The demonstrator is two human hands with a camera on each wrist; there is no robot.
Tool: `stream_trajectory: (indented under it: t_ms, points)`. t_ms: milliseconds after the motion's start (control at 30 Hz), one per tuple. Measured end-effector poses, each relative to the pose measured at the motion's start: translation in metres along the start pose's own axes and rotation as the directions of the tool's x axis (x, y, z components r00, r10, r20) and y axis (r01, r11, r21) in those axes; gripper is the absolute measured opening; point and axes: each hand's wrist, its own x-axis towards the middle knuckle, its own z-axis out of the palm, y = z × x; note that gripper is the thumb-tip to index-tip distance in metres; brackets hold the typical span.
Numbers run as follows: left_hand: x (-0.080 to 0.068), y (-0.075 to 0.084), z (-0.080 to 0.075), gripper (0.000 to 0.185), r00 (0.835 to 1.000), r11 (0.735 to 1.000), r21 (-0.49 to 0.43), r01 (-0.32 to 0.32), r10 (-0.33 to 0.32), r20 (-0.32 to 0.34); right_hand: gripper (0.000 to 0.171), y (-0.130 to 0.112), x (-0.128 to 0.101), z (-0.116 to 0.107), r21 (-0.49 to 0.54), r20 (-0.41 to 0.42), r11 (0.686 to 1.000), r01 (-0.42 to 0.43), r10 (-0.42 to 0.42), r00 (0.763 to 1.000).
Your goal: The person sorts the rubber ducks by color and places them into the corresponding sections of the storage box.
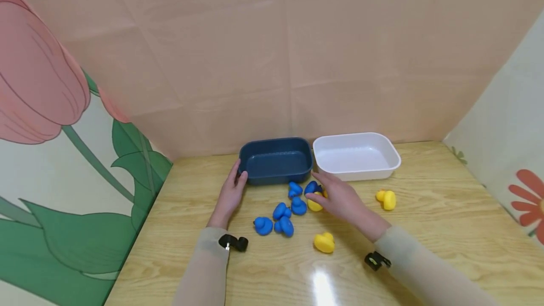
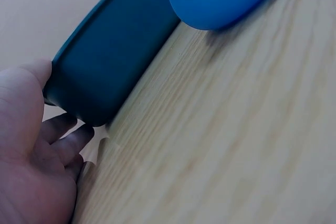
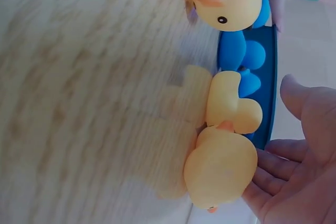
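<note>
My left hand rests against the left end of a dark blue tray, thumb at its near corner; in the left wrist view the left hand lies beside the blue tray with relaxed fingers. My right hand hovers open with its fingertips at a yellow duck and a blue duck. In the right wrist view the yellow duck lies right beside the loose fingers, which grip nothing. An empty white tray stands to the right of the blue one.
Several blue ducks lie loose on the wooden table in front of the blue tray. Two more yellow ducks lie at the front and the right. Paper walls close in the back and both sides.
</note>
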Motion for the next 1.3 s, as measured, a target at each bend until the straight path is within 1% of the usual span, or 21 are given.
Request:
stream_trajectory:
  t_ms: [200, 500, 667, 767, 933, 1000, 1100, 1167, 1300]
  points:
    - [0.001, -0.001, 0.000, 0.062, 1.000, 1.000, -0.009, -0.009, 0.009, 0.004, 0.076, 0.003, 0.001, 0.004, -0.032, -0.001, 0.999, -0.002, 0.002, 1.000]
    - [0.000, -0.002, -0.001, 0.063, 1.000, 1.000, -0.001, -0.023, 0.023, 0.012, 0.075, 0.007, 0.003, 0.008, -0.091, -0.032, 0.995, 0.034, -0.037, 0.999]
    - [0.000, -0.002, -0.001, 0.063, 1.000, 1.000, -0.002, -0.022, 0.022, 0.011, 0.074, 0.009, 0.005, 0.012, -0.106, -0.029, 0.994, 0.024, -0.027, 0.999]
    - [0.000, -0.001, -0.001, 0.065, 1.000, 1.000, -0.004, -0.022, 0.022, 0.013, 0.072, 0.008, 0.006, 0.014, -0.111, -0.027, 0.993, 0.025, -0.028, 0.999]
    - [0.000, -0.002, -0.001, 0.077, 1.000, 1.000, -0.001, -0.013, 0.013, 0.021, 0.065, 0.007, 0.007, 0.015, -0.130, -0.040, 0.991, 0.043, -0.049, 0.998]
    - [0.000, -0.003, -0.001, 0.078, 1.000, 1.000, -0.003, -0.010, 0.010, 0.023, 0.062, 0.007, 0.008, 0.016, -0.138, -0.046, 0.989, 0.049, -0.056, 0.997]
    - [0.001, -0.003, -0.001, 0.075, 1.000, 1.000, -0.009, -0.011, 0.012, 0.020, 0.059, 0.007, 0.010, 0.017, -0.143, -0.045, 0.989, 0.048, -0.055, 0.997]
    - [0.001, -0.004, 0.000, 0.070, 1.000, 1.000, -0.012, -0.013, 0.013, 0.016, 0.058, 0.007, 0.011, 0.018, -0.145, -0.044, 0.988, 0.045, -0.052, 0.998]
    - [0.000, -0.004, 0.000, 0.063, 1.000, 1.000, -0.008, -0.010, 0.011, 0.009, 0.054, 0.007, 0.013, 0.019, -0.129, -0.044, 0.991, 0.035, -0.040, 0.998]
